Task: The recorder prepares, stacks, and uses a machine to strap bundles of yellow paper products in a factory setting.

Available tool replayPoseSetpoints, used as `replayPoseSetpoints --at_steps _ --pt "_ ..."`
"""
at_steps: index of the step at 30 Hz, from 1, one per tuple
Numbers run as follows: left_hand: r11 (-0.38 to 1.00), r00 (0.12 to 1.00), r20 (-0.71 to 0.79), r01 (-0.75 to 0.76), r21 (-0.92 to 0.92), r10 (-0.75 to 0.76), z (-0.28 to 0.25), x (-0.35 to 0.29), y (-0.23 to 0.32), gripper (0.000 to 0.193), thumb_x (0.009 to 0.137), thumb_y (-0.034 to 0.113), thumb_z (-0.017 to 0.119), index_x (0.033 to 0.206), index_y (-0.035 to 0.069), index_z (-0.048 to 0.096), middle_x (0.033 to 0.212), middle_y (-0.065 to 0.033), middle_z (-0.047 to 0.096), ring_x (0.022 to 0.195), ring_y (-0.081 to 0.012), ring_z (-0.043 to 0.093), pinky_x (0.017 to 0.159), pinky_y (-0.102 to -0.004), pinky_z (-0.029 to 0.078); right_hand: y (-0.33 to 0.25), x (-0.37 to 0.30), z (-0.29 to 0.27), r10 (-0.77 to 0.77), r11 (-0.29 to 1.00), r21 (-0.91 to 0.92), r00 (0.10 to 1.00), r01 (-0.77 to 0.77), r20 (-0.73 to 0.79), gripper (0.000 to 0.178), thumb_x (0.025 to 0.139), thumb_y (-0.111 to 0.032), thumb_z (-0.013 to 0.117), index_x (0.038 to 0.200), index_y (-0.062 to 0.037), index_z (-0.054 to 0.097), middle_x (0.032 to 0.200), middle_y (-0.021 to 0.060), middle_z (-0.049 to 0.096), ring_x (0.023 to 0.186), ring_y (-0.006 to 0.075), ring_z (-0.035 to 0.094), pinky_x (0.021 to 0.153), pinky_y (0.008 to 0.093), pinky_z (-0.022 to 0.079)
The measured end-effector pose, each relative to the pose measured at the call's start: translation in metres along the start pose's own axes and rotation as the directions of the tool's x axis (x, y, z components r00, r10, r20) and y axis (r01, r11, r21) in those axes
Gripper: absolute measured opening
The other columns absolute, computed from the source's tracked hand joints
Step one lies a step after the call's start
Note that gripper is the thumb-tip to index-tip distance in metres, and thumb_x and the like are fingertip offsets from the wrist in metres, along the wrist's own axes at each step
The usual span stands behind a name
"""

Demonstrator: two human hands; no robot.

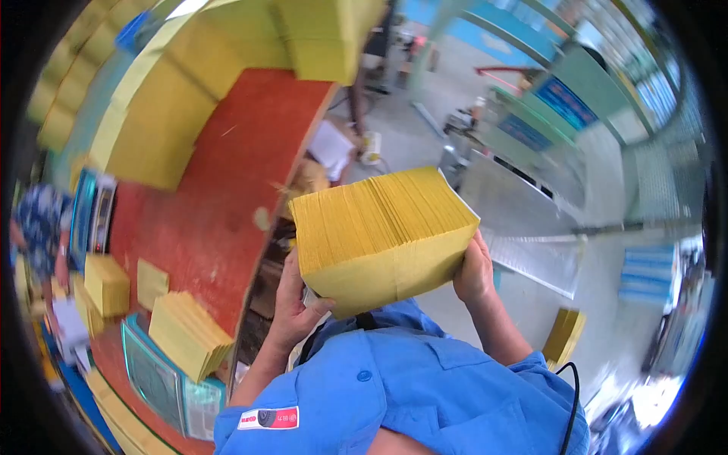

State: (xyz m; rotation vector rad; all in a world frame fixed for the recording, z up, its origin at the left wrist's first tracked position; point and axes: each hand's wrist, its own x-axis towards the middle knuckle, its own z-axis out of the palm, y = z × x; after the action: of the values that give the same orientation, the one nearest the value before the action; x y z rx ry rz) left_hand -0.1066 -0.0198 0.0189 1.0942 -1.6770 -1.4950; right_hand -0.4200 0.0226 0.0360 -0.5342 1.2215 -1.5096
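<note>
Between my two hands, in front of my waist, I hold a thick bundle of yellow paper envelopes, their many edges facing up and a paper band round the side. My left hand grips the bundle's lower left end, thumb on its near face. At the opposite end my right hand is closed on the right side, its fingers partly hidden behind the stack. White sheeting shows along the bundle's far right edge.
A red-topped table stands at my left, carrying large yellow stacks, a loose stack of envelopes and a teal-framed scale. Another person is at the far left. Green-panelled machinery stands ahead right; a yellow bundle lies low at right.
</note>
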Motion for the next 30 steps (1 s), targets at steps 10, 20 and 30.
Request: replayPoseSetpoints --at_steps 10,20,30 --pt "0.901 0.802 0.535 -0.404 0.16 0.265 0.23 0.102 0.014 0.08 0.09 0.031 0.066 0.148 -0.005 0.024 0.15 -0.0276 0.03 0.14 -0.0416 0.029 0.116 -0.0461 0.022 -0.029 -0.054 -0.24 -0.332 0.927 0.017 0.837 0.376 -0.435 0.039 0.097 -0.017 0.041 0.128 0.0027 0.054 0.126 0.0076 0.057 0.116 0.015 0.05 0.099 0.0274 0.037" --pt "0.87 0.76 0.616 -0.431 0.238 0.208 0.466 0.198 -0.056 0.034 0.086 0.023 0.07 0.113 0.002 0.064 0.124 -0.0183 0.058 0.113 -0.0438 0.053 0.096 -0.0507 0.042 -0.06 0.008 -0.453 -0.37 0.912 -0.061 0.748 0.406 -0.551 0.03 0.094 -0.018 0.053 0.118 -0.0008 0.056 0.108 0.0076 0.062 0.099 0.0161 0.059 0.089 0.0296 0.047" --pt "0.5 0.684 0.546 -0.728 0.468 0.484 0.505 0.196 -0.059 0.029 0.085 0.021 0.07 0.111 0.007 0.066 0.116 -0.0141 0.062 0.106 -0.0422 0.057 0.093 -0.052 0.045 -0.047 0.01 -0.501 -0.334 0.915 -0.018 0.732 0.402 -0.594 0.023 0.096 -0.013 0.059 0.115 -0.0006 0.062 0.108 0.0033 0.065 0.094 0.0109 0.061 0.083 0.0258 0.049"
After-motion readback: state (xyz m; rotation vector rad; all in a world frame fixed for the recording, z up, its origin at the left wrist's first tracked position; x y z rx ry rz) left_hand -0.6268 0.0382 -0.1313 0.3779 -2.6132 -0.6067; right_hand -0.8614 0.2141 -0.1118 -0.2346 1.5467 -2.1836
